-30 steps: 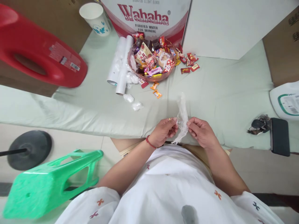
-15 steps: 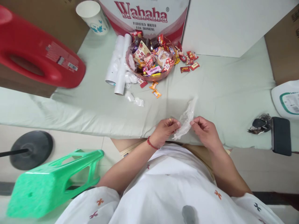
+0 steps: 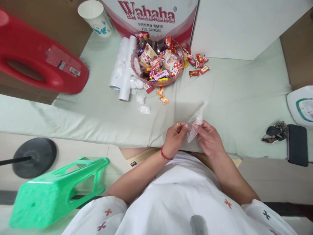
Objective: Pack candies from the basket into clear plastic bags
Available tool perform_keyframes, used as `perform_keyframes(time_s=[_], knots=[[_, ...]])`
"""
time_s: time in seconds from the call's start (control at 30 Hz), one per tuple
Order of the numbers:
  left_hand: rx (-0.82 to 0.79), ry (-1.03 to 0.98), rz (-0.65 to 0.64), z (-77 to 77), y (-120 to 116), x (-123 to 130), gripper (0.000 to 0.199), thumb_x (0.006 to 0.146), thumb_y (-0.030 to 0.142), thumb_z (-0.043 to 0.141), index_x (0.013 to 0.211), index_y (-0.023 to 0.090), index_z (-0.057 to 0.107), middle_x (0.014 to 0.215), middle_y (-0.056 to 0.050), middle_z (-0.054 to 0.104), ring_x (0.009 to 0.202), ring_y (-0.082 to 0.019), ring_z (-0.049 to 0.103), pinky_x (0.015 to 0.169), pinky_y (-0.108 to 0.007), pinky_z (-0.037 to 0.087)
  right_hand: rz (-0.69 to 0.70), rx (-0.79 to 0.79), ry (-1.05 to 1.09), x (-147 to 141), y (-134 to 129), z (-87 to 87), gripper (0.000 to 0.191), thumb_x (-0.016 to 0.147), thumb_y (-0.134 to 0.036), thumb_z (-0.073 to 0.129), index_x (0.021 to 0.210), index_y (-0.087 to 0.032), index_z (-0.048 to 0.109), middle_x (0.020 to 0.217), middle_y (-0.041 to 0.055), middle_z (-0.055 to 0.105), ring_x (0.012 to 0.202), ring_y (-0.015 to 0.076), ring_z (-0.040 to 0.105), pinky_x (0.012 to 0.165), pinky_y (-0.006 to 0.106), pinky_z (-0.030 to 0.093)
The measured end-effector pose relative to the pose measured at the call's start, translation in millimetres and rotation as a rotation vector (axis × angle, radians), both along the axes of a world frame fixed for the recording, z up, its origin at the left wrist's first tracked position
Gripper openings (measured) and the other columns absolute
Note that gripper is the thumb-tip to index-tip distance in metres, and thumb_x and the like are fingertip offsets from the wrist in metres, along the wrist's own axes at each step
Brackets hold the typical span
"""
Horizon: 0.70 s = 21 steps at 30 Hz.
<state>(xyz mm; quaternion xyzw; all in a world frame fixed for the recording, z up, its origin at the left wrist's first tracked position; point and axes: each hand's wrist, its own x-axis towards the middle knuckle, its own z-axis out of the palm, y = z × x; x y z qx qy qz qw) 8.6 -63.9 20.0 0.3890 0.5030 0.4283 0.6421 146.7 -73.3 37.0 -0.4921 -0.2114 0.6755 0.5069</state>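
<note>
A thin, crumpled clear plastic bag [image 3: 197,117] is held over the front edge of the table in both hands. My left hand [image 3: 175,137] pinches its left side between thumb and fingers. My right hand [image 3: 209,137] is closed on its right side, thumb on top, close beside the left. The bag's tail points up and away from me. Beyond lie small crumpled plastic bundles [image 3: 144,109] and two orange-wrapped candies [image 3: 164,99]. Farther back stands a pink see-through bowl [image 3: 156,83] heaped with wrapped sweets.
White rolls [image 3: 125,88] lie left of the bowl; loose red candies [image 3: 194,73] lie right. A Wahaha carton [image 3: 156,24], paper cup [image 3: 94,19] and red jug [image 3: 66,73] stand behind. Keys [image 3: 272,132] and a black phone [image 3: 297,145] lie right. A green stool [image 3: 36,202] stands on the floor.
My right hand has moved left, closer to my left hand, and the bag is bunched narrower between them. The small plastic bundles on the table have shifted slightly.
</note>
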Motion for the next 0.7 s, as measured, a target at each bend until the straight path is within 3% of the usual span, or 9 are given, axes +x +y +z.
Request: perform_keyframes(time_s=[0.13,0.23,0.4,0.53,0.7], knots=[[-0.015,0.014,0.07,1.6,2.9,3.0,0.036,0.091,0.05,0.066,0.075,0.019,0.056,0.064,0.004,0.052,0.061,-0.011,0.044,0.061,-0.025,0.039,0.033,-0.013,0.068,2.7,-0.4,-1.6,0.029,0.081,-0.047,0.081,0.081,-0.021,0.069,0.076,-0.0006,0.066,0.06,0.0112,0.053,0.06,0.027,0.046],[-0.003,0.083,0.07,1.5,3.7,5.0,0.033,0.092,0.048,0.064,0.076,0.019,0.057,0.063,0.005,0.049,0.06,-0.01,0.041,0.058,-0.024,0.036,-0.002,-0.038,0.123,3.6,-0.7,-3.0,0.029,0.078,-0.046,0.082,0.084,-0.022,0.069,0.077,-0.0015,0.065,0.054,0.0091,0.047,0.053,0.026,0.041],[-0.007,0.062,0.02,-2.6,0.1,6.4,0.032,0.09,0.05,0.065,0.08,0.02,0.059,0.062,0.005,0.052,0.056,-0.01,0.043,0.055,-0.024,0.036,0.034,-0.039,-0.019,0.0,-2.7,-6.6,0.034,0.069,-0.041,0.091,0.09,-0.022,0.072,0.064,-0.0064,0.052,0.053,0.0075,0.04,0.049,0.023,0.033],[0.006,0.036,0.009,-5.1,-2.2,7.5,0.033,0.089,0.051,0.066,0.082,0.02,0.058,0.062,0.005,0.052,0.055,-0.01,0.043,0.053,-0.024,0.035,-0.056,0.026,-0.161,-2.3,-5.2,-10.1,0.031,0.07,-0.043,0.09,0.081,-0.021,0.07,0.063,-0.0064,0.051,0.052,0.0063,0.035,0.047,0.022,0.028],[0.015,0.058,0.041,-6.1,-2.1,5.8,0.033,0.092,0.05,0.063,0.08,0.02,0.056,0.06,0.006,0.047,0.055,-0.01,0.039,0.054,-0.024,0.033,-0.059,-0.017,-0.103,0.4,-6.7,-7.0,0.037,0.072,-0.051,0.088,0.081,-0.02,0.069,0.069,-0.0041,0.054,0.051,0.0054,0.038,0.041,0.019,0.027]])
